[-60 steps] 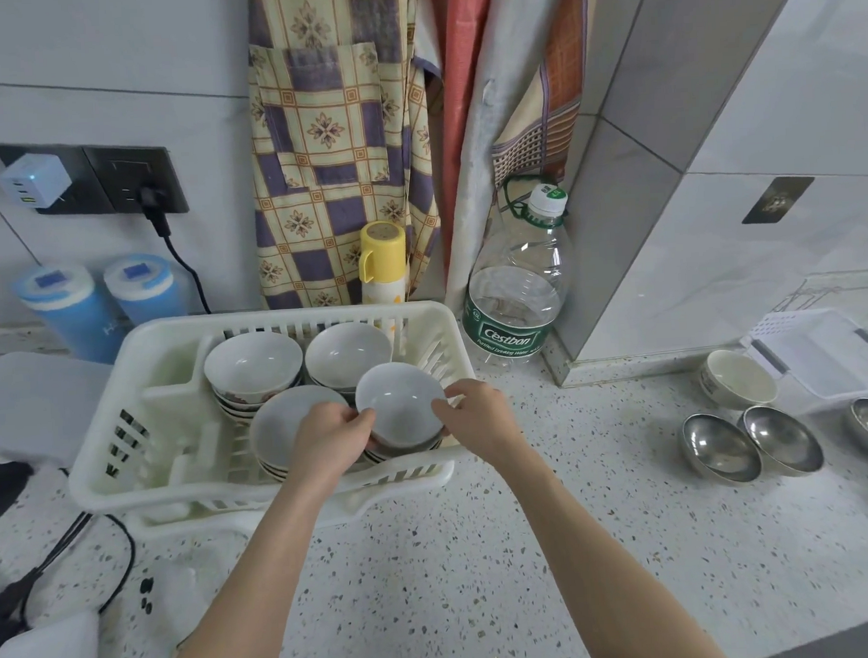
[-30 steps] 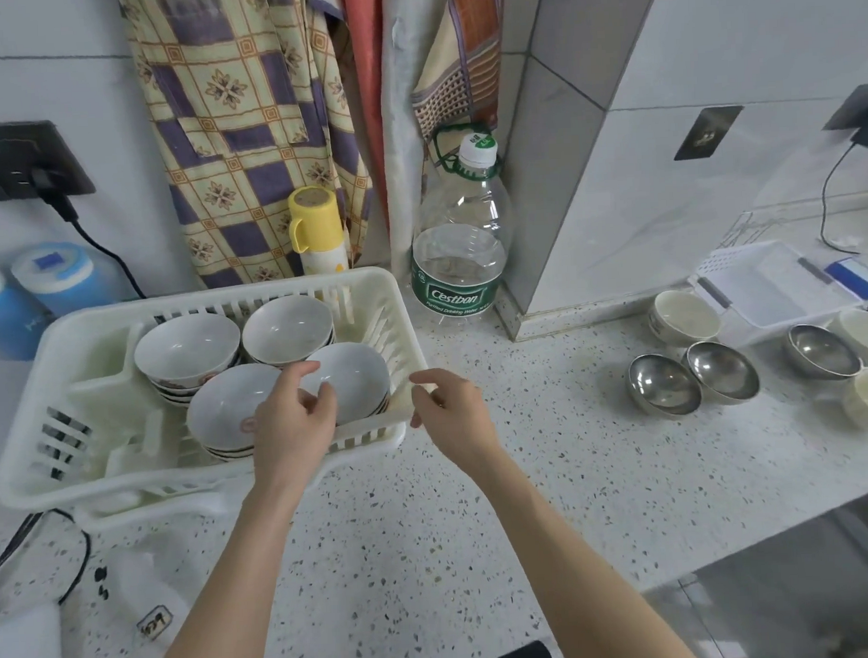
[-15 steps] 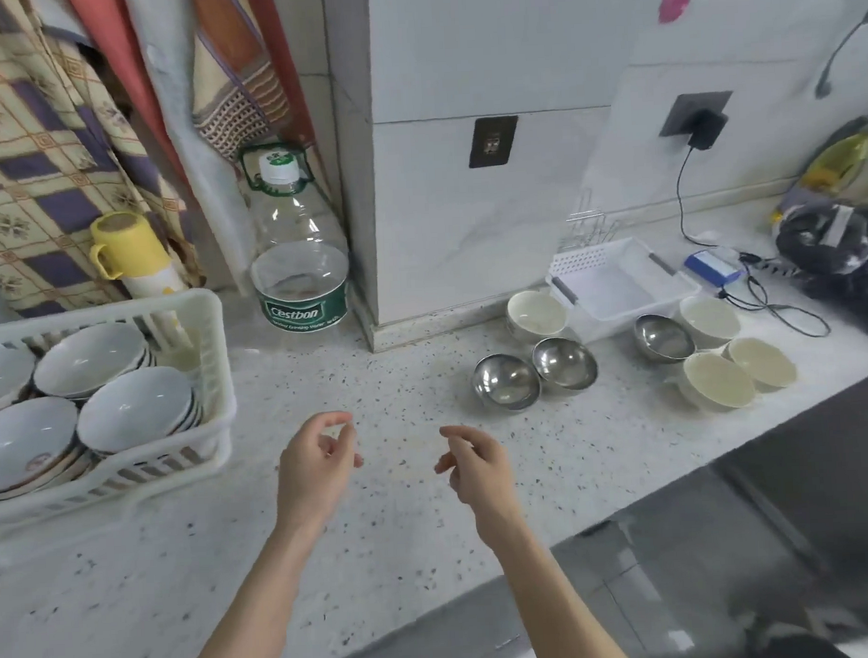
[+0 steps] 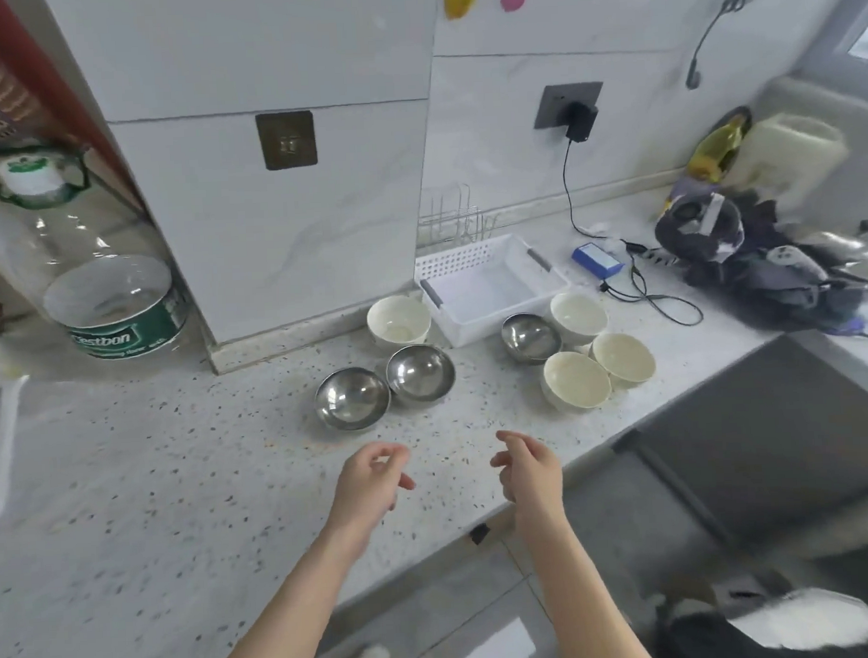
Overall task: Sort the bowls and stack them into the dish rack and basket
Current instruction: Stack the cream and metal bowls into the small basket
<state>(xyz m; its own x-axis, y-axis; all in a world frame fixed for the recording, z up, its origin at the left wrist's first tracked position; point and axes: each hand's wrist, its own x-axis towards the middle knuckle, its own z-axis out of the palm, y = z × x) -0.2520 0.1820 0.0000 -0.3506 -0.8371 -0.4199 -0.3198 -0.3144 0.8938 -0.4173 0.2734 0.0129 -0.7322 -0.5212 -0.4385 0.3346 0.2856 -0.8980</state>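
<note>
clear water bottle [image 4: 96, 274], plugged-in charger [image 4: 581, 122], blue box [image 4: 597, 259]

steel bowls [image 4: 351, 398]: 3 | cream bowls [image 4: 398, 321]: 4 | white basket [image 4: 490, 287]: 1 | water bottle [image 4: 91, 274]: 1

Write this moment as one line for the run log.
left hand: empty | right hand: empty | steel bowls: three on counter | cream bowls: four on counter | white basket: empty

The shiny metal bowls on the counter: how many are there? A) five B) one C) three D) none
C: three metal bowls show, two touching side by side, one and its neighbour, nearer the hands, and a third right of the white basket among the cream bowls.
</note>
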